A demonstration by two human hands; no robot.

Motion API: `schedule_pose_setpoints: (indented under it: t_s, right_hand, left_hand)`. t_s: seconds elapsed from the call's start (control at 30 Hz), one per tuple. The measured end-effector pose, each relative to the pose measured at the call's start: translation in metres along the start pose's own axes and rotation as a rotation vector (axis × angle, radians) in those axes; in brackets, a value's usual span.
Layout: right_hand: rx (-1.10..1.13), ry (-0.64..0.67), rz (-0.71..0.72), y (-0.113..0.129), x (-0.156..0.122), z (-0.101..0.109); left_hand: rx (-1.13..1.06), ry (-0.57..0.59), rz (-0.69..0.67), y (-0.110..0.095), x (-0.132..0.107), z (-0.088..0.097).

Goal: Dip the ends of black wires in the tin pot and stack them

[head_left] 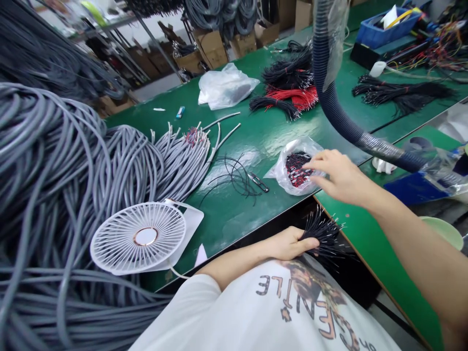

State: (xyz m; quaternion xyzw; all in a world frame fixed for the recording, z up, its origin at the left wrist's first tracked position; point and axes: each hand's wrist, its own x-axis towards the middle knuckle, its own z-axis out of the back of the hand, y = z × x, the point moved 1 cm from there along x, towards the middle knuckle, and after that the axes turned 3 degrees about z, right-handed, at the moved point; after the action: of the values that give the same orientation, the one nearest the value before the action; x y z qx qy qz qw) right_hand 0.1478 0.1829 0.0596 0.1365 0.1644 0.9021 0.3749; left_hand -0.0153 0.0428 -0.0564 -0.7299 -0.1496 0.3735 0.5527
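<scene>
My left hand (288, 243) is closed around a bundle of black wires (323, 236) with bare silvery ends, held low in front of my shirt. Over the right side of a clear plastic bag (287, 183), my right hand (338, 175) reaches in with its fingers apart; I see nothing between them. Many small red and black parts (298, 168) fill the bag, too small to name. Just left of it lie a pair of thread snips (258, 182) and some loose thin black wires (234, 178) on the green table (241, 219).
Thick grey cables (124, 165) are heaped on the left, behind a white fan (146, 237). Black and red wire bundles (292, 87) lie at the back beside a white plastic bag (226, 85). A dark corrugated hose (332, 107) hangs down on the right. A blue bin (387, 34) stands beyond.
</scene>
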Motion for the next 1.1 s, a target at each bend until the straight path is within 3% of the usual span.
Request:
schedule_pose_setpoints:
  t_s: [0.07, 0.17, 0.27, 0.4, 0.5, 0.57, 0.63, 0.77, 0.9, 1.03, 1.1]
  right_hand:
    - [0.123, 0.178, 0.108, 0.016, -0.007, -0.004]
    - [0.216, 0.425, 0.125, 0.040, -0.022, -0.011]
    - [0.212, 0.463, 0.121, 0.056, -0.029, -0.020]
    - [0.159, 0.265, 0.129, 0.059, -0.006, -0.021]
    - [-0.034, -0.022, -0.032, 0.041, 0.027, -0.016]
    - [-0.179, -0.139, -0.119, 0.027, 0.043, -0.013]
    - [-0.226, -0.205, -0.116, 0.019, 0.045, -0.009]
    - [-0.056, -0.303, -0.040, 0.027, -0.006, 0.006]
    - [0.088, -0.427, -0.180, 0.043, -0.095, 0.014]
    - [0.155, -0.593, -0.365, 0.057, -0.175, -0.008]
    - [0.238, -0.599, -0.454, 0.065, -0.205, -0.028]
  left_hand:
    - [0.034, 0.006, -0.024, 0.003, -0.003, 0.004]
    - [0.065, 0.025, -0.025, 0.007, -0.009, 0.006]
    - [0.058, 0.044, -0.032, 0.011, -0.015, 0.008]
    - [0.024, 0.024, -0.050, 0.014, -0.020, 0.010]
    - [-0.067, 0.014, -0.043, 0.018, -0.023, 0.007]
    - [-0.174, 0.005, -0.039, 0.020, -0.025, 0.006]
    - [-0.256, 0.000, -0.066, 0.020, -0.025, 0.006]
    - [-0.310, 0.009, -0.127, 0.018, -0.021, 0.009]
    - [-0.347, 0.049, -0.112, 0.020, -0.013, 0.006]
    - [-0.365, 0.070, -0.094, 0.019, -0.007, -0.002]
    - [-0.351, 0.078, -0.106, 0.016, -0.005, -0.006]
